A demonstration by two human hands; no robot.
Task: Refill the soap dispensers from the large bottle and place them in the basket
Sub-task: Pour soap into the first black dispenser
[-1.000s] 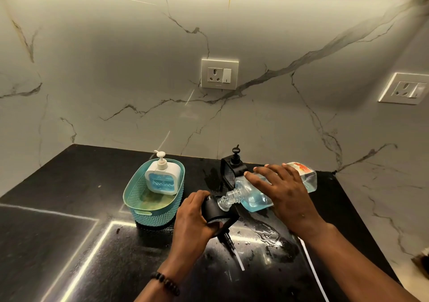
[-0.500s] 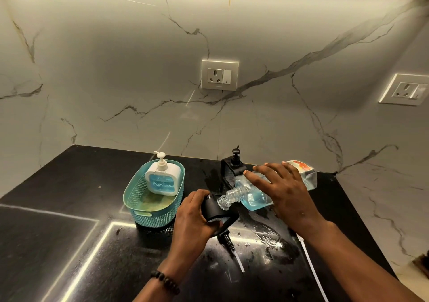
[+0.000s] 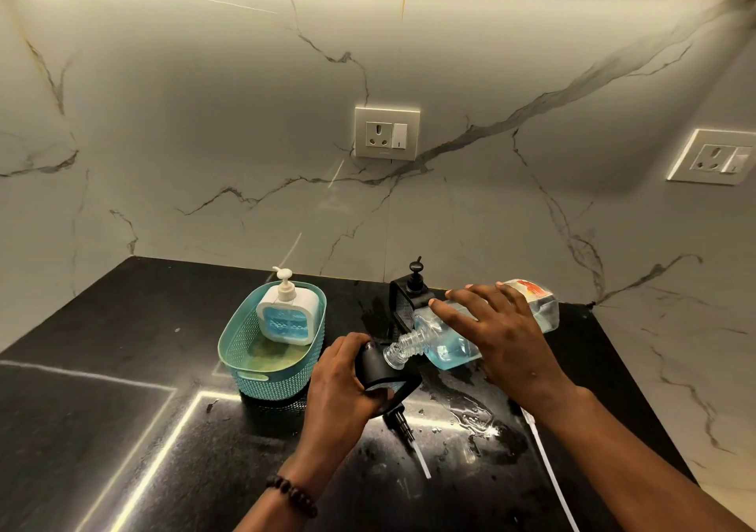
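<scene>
pouring from the large bottle [image 3: 458, 339] into the black dispenser [image 3: 378, 366] i'm holding

my left hand [image 3: 341, 380] is curled around the black dispenser, tipped just above the black counter [image 3: 102, 368], and my right hand [image 3: 501, 337] lies over the large bottle with fingers spread along its side and gripping it; the bottle is tilted nearly flat, its clear ribbed neck [image 3: 403, 349] meeting the dispenser's opening, blue liquid pooled in the lower part. a black pump head [image 3: 403, 421] with its tube lies on the wet counter just below my left hand. the teal basket [image 3: 262, 372] sits to the left with a white dispenser [image 3: 288, 314] standing in its back end. a second black dispenser [image 3: 409, 296] stands behind the bottle by the wall
</scene>
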